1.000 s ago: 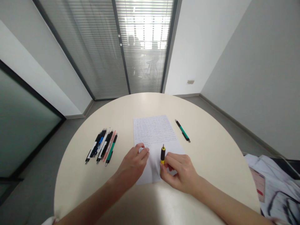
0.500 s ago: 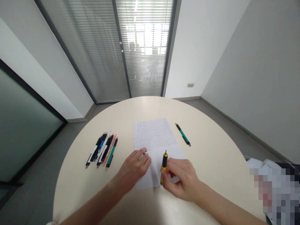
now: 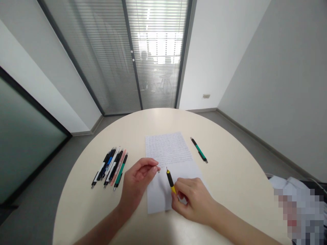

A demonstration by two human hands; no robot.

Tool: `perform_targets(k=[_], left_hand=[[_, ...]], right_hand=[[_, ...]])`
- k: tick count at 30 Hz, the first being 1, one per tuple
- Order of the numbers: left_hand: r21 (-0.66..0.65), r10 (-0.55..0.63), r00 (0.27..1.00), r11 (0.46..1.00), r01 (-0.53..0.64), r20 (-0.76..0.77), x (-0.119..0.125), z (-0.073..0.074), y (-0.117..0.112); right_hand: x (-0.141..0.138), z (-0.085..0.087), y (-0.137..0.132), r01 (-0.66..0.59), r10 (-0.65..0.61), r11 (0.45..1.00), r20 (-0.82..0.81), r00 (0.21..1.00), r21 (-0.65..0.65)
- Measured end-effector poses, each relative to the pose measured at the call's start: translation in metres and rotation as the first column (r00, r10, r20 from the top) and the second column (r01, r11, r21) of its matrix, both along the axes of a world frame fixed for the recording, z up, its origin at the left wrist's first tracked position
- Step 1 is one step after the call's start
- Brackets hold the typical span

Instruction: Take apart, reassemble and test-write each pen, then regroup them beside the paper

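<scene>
My left hand (image 3: 139, 177) is closed in a pinch over the paper. Between its thumb and fingertips shows a small silvery pen tip (image 3: 158, 169), too small to see in detail. A yellow pen with a black grip (image 3: 170, 180) is held in my right hand (image 3: 191, 197), its lower body hidden by the fingers. The pen slants up and to the left, and a thin refill point sticks out of its upper end. That end is just right of the pen tip, apart from it. Under both hands lies a sheet of paper (image 3: 163, 146), its upper half covered in handwriting.
A bunch of pens (image 3: 109, 168) in black, white, blue, pink and green lies on the round table (image 3: 230, 190) at the left. One green and black pen (image 3: 199, 150) rests right of the paper. A pale, partly pixelated object (image 3: 293, 200) stands beyond the right edge.
My left hand has turned over, bringing the small pen tip into view between its fingertips. My right hand has tilted the yellow pen leftward, closer to the left fingers.
</scene>
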State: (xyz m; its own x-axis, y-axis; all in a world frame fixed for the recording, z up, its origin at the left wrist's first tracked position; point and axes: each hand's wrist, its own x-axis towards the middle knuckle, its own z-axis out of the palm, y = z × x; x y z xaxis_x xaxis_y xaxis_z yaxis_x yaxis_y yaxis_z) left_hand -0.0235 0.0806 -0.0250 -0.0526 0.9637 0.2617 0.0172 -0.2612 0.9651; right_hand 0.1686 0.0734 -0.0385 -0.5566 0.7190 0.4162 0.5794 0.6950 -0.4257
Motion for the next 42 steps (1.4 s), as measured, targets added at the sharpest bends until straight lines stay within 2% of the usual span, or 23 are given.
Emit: perform_targets(k=[3,8,20,25,31,42], left_hand=[[-0.196,0.009,0.984,0.98,0.026,0.177,-0.0008,0.0024,0.0041],[-0.276,-0.008,0.974,0.958,0.071,0.224,0.0008,0.0031,0.0027],[-0.289,-0.022,0.972,0.953,0.091,0.235,0.002,0.0018,0.0029],[-0.273,-0.047,0.982,0.957,0.097,0.183,0.0029,0.0039,0.0033],[-0.186,-0.061,0.995,0.98,0.073,0.074,0.0016,0.0032,0.0015],[-0.191,-0.072,0.98,0.976,0.108,0.187,0.0039,0.0035,0.0005]], right_hand=[[-0.001,-0.0014,-0.0014,-0.02,0.021,1.0,0.037,0.999,-0.022],[-0.002,-0.0018,-0.0019,-0.028,0.03,0.999,0.057,0.998,-0.039],[-0.0032,-0.0011,-0.0024,-0.035,0.037,0.999,0.056,0.998,-0.025],[-0.0032,-0.0021,-0.0035,-0.027,0.027,1.0,0.067,0.997,-0.009],[-0.0023,-0.0007,-0.0038,-0.037,0.037,0.999,0.089,0.995,-0.007],[-0.0022,-0.0028,-0.0045,-0.035,0.034,0.999,0.083,0.996,0.012]])
